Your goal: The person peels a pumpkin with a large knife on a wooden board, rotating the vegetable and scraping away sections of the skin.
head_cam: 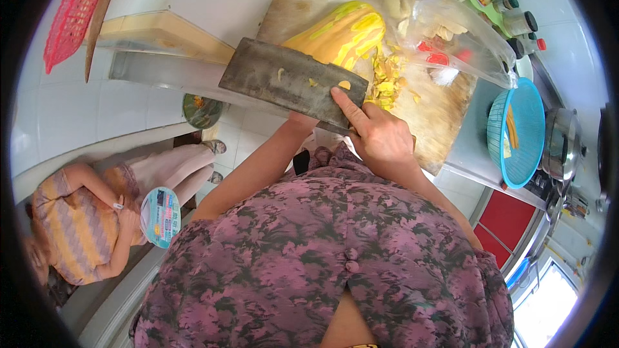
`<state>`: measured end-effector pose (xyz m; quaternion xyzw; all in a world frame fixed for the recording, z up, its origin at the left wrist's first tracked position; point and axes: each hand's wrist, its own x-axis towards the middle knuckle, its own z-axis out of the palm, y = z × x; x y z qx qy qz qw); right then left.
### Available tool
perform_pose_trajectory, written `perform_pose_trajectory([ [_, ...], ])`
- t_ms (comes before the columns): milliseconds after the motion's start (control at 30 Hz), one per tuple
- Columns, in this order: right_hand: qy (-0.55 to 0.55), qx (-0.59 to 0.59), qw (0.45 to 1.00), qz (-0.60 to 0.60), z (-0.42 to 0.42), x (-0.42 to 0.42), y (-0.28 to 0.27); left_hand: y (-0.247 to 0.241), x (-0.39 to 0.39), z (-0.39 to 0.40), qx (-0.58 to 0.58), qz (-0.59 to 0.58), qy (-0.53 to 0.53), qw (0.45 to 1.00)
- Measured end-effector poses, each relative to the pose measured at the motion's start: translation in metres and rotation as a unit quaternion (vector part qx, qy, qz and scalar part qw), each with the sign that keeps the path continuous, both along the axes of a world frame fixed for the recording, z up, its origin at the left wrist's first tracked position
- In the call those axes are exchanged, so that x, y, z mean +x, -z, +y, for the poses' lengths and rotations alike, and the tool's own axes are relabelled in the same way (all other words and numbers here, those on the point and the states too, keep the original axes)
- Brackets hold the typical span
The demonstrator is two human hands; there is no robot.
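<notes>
A broad dark cleaver [290,84] lies across my view, with my right hand [387,135] closed around its handle. That hand's index finger stretches along the blade, where bits of peel cling. Behind the blade, a partly peeled yellow-orange squash [333,34] lies on a worn wooden cutting board [435,121]. Only the wrist of my left hand [304,120] shows below the blade. Its fingers are hidden, so I cannot see what they hold. Yellow peel scraps [385,82] are heaped to the right of the squash.
A clear plastic bag [464,34] with pale pieces sits on the board's right side. Farther right are a blue plastic basket [493,130] and a steel pot [561,145]. Bottles and jars [517,21] line the back. At left another person [87,222] holds a round fan [161,217].
</notes>
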<state>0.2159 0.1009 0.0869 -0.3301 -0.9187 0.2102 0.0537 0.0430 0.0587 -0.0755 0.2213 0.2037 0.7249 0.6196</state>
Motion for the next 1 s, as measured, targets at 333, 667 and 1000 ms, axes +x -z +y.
perform_pose_trajectory([
  [333,-0.001,-0.011,1.0,-0.004,0.0,-0.009,-0.005,0.0,-0.006,0.0,-0.038,0.021,-0.006,0.999],
  [667,0.001,0.014,0.999,0.049,-0.007,-0.005,0.01,0.016,-0.004,0.002,0.038,-0.121,0.069,0.99],
  [1000,0.023,0.013,0.999,0.027,-0.013,0.022,0.014,0.035,-0.004,-0.003,-0.174,0.25,-0.006,0.952],
])
